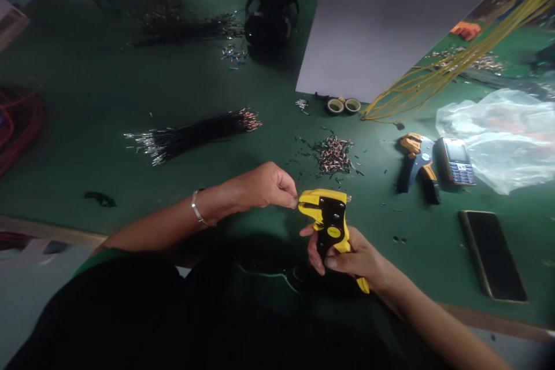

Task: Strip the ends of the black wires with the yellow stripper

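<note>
My right hand [347, 254] is wrapped round the handles of a yellow and black wire stripper [333, 225], whose jaws point left. At the tip of those jaws is my left hand [275, 188], its thumb and forefinger pinched together; whatever they hold is too small to make out. Just beyond the tool lies a pile of small copper-coloured and black scraps [335, 155]. A bundle of black wires [199, 134] with bare copper ends on the right and silvery ends on the left rests further left on the green table [87, 127].
On the right lie an orange and black tool [418, 165], a keypad phone [458, 161], a smartphone [494, 255] and a plastic bag [507, 139]. Tape rolls [343, 106], a pale panel [368, 23] and yellow wires [468, 55] stand behind. Red cable [19, 127] is at left.
</note>
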